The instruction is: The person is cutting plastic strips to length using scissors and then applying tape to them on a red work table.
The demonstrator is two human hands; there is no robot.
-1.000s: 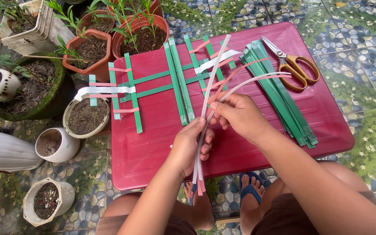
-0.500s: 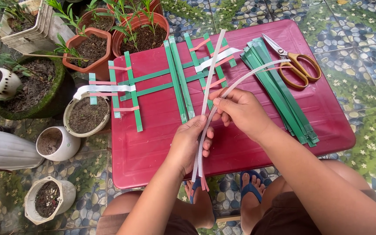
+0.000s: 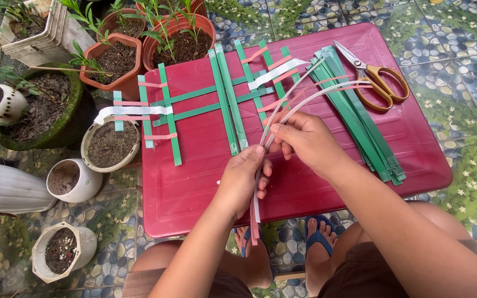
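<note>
Both hands shifted toward 12 o'clock; left hand point(image 3: 242, 179) and right hand point(image 3: 305, 140) pinched thin white-and-pink plastic strips point(image 3: 282, 113) over red plastic table point(image 3: 194, 187).

The left hand point(image 3: 244, 179) hides the middle of the thin strips point(image 3: 282, 110); the top edge crops the red pots point(image 3: 180, 38).
</note>
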